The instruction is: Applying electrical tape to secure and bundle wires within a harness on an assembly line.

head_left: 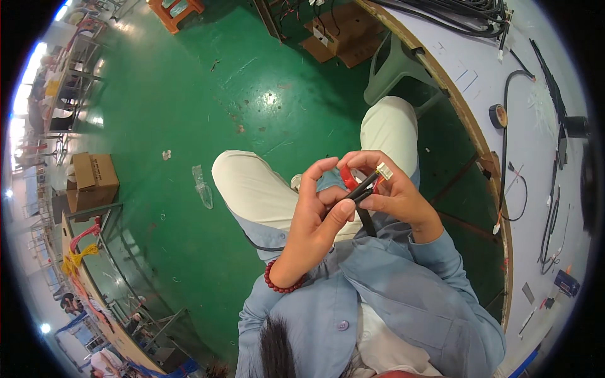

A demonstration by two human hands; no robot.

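Observation:
Above my lap, my left hand (314,217) pinches a black cable (361,189) between thumb and fingers. The cable slants up to the right and ends in short thin wires, some red and orange, and a small white connector (384,171). My right hand (403,200) is closed around the cable's end, with the connector by its fingers. Between the hands sits a curved red band (348,179) that looks like part of a tape roll; fingers hide the rest. More black cable hangs below the hands, and a loop shows beside my left wrist.
At right, a white worktable (482,94) with a worn wooden edge carries bundled black cables (457,16), a black tape roll (498,116) and loose leads. A pale green stool (400,69) stands beneath its edge. Cardboard boxes (93,183) and another bench lie left.

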